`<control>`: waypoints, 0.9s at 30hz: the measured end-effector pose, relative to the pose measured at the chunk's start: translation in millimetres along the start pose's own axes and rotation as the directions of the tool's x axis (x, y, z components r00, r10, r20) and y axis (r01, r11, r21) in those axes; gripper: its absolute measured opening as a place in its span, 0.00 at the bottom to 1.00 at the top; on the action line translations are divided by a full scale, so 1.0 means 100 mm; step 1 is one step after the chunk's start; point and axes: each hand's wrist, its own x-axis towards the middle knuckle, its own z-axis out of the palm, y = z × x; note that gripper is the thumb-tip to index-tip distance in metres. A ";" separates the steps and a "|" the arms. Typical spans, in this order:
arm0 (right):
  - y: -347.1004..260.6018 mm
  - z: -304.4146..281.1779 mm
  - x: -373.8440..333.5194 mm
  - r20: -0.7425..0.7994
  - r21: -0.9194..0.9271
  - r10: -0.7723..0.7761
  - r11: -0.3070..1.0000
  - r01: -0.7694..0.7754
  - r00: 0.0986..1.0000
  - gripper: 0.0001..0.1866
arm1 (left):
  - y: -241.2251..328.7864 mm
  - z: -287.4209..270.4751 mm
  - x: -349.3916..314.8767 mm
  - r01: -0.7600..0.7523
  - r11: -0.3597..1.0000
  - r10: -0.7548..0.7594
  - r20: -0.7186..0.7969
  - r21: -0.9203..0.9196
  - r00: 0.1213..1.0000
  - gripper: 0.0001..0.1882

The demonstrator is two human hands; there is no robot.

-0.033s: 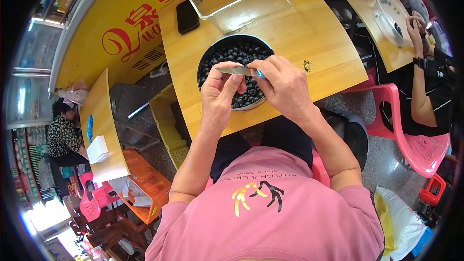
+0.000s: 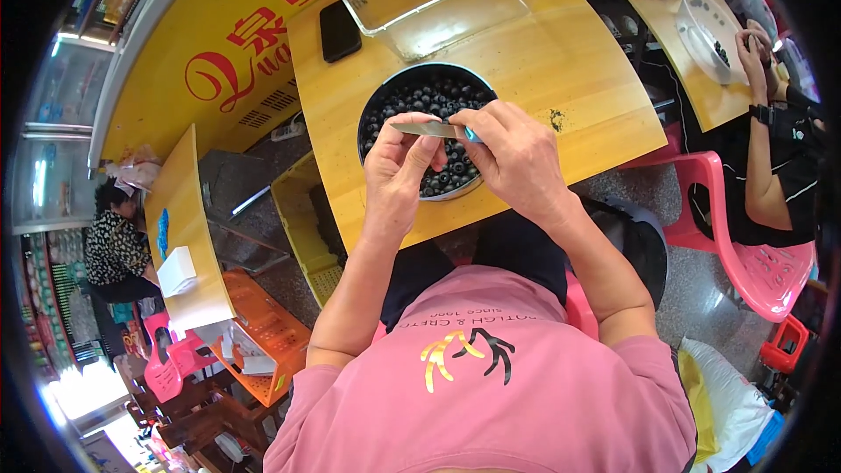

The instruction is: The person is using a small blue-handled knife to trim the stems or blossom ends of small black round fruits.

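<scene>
My right hand (image 2: pixel 526 158) is closed round the blue handle of a small knife (image 2: pixel 419 129), its blade pointing left across the fingers of my left hand (image 2: pixel 396 173). The left hand is pinched, thumb against fingers; whatever lies between them is hidden by the blade and fingertips. Both hands meet above a round bowl (image 2: pixel 362 127) on the table. Inside it lie many small, dark, round, berry-like pieces (image 2: pixel 455 177), some with a paler ring on top.
On the wooden table (image 2: pixel 596 79) are a black phone (image 2: pixel 340 31), a clear plastic tub (image 2: pixel 438 31) and dark crumbs (image 2: pixel 557 118). A yellow crate (image 2: pixel 307 232) stands left. At right, another person's hands (image 2: pixel 755 52) work near a white bowl (image 2: pixel 701 35), beside a pink chair (image 2: pixel 745 271).
</scene>
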 end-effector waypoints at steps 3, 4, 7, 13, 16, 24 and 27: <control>0.00 -0.01 0.01 0.005 -0.014 -0.004 1.000 0.004 1.000 0.10 | 0.01 0.01 0.01 -0.012 1.000 0.012 0.008 -0.006 1.000 0.10; 0.00 -0.01 0.01 0.004 -0.015 -0.008 1.000 0.008 1.000 0.10 | 0.01 0.01 0.01 -0.012 1.000 0.012 0.008 -0.007 1.000 0.10; -0.04 -0.04 0.03 0.011 0.003 -0.002 1.000 0.002 1.000 0.10 | 0.02 -0.01 0.00 -0.020 1.000 0.021 0.022 -0.017 1.000 0.10; 0.05 0.04 0.04 0.026 -0.126 0.075 0.989 -0.071 0.997 0.08 | 0.08 -0.09 0.02 0.003 1.000 -0.001 0.062 -0.024 0.998 0.07; 0.24 0.05 0.03 -0.047 -0.126 0.156 0.979 -0.160 0.987 0.06 | 0.14 -0.03 -0.03 0.013 0.989 0.004 0.111 -0.149 0.994 0.08; -0.20 0.05 0.18 0.399 0.643 0.385 0.530 -0.553 0.832 0.10 | 0.02 -0.11 -0.02 -0.074 0.991 0.070 -0.041 -0.113 0.997 0.09; -0.20 0.12 0.18 0.443 0.775 0.357 0.308 -0.551 0.823 0.12 | 0.03 -0.15 -0.03 -0.105 0.990 0.104 -0.023 -0.092 0.994 0.09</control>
